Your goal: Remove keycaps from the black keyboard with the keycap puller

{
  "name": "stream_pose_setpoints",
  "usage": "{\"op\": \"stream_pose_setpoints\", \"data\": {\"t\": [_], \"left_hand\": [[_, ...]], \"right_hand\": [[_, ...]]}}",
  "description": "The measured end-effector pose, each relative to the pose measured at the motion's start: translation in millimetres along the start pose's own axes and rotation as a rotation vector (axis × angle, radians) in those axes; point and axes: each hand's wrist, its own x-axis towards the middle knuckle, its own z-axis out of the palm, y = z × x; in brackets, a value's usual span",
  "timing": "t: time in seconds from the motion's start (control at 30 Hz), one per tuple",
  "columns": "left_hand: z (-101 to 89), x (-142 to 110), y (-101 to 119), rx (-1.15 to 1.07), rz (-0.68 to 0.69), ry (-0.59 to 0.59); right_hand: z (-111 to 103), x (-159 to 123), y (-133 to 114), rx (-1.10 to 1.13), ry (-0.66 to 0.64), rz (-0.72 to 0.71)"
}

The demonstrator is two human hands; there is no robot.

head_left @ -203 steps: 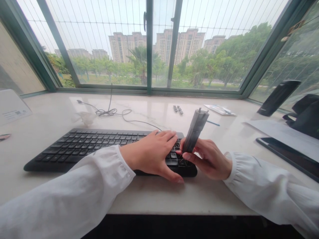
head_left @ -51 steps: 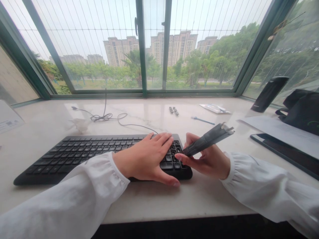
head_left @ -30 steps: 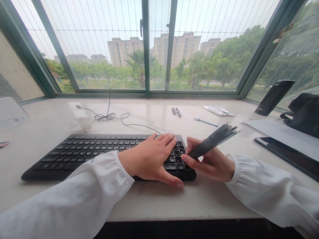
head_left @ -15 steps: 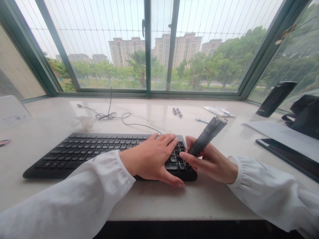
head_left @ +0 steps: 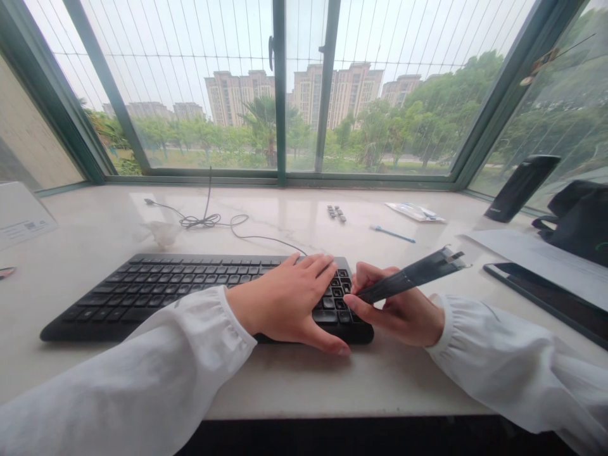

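A black keyboard lies near the table's front edge. My left hand rests flat across its right part, fingers stretched over the keys and thumb out over the front edge. Several sockets of the number pad show without keycaps. Beside the keyboard's right end, my right hand is closed around a flat dark tool with metal prongs. The pronged end points up and right, away from the keys. The tool's other end reaches the number pad's right edge, partly hidden by my fingers.
Loose keycaps sit in two rows behind the keyboard. Farther right are a thin blue stick, a clear packet, a phone, papers and a dark upright case. A coiled cable lies back left.
The tool has swung down to the right in my right hand, from steep to a lower slant, so the blue stick shows fully. My left hand stays on the keyboard.
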Motion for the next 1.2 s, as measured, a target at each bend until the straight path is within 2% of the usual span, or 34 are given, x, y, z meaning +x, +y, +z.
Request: {"op": "stream_pose_setpoints", "data": {"t": [0.3, 0.4, 0.53, 0.7, 0.87, 0.97, 1.07, 1.2], "left_hand": [[-1.0, -1, -2, -0.042, 0.009, -0.003], [-7.6, 0, -2, -0.105, 0.019, 0.025], [-21.9, 2, 3, -0.261, 0.042, 0.117], [-30.4, 4, 10, -0.378, -0.045, 0.169], [-26.1, 4, 15, -0.327, -0.161, 0.245], [-23.1, 2, 18, -0.291, -0.159, 0.275], [-21.8, 2, 23, -0.267, -0.180, 0.369], [-21.2, 2, 29, -0.331, -0.181, 0.443]], "right_hand": [[-5, 8, -3, 0.075, -0.058, 0.037], [-8, 11, -3, 0.063, -0.110, 0.041], [-10, 12, -3, 0.088, -0.122, 0.028], [-11, 13, -1, 0.129, -0.168, 0.042], [-12, 13, -2, 0.187, -0.286, 0.061], [-14, 13, -4, 0.121, -0.287, 0.016], [-13, 15, -4, 0.005, -0.268, -0.082], [-11, 16, -3, -0.091, -0.256, -0.128]]}}
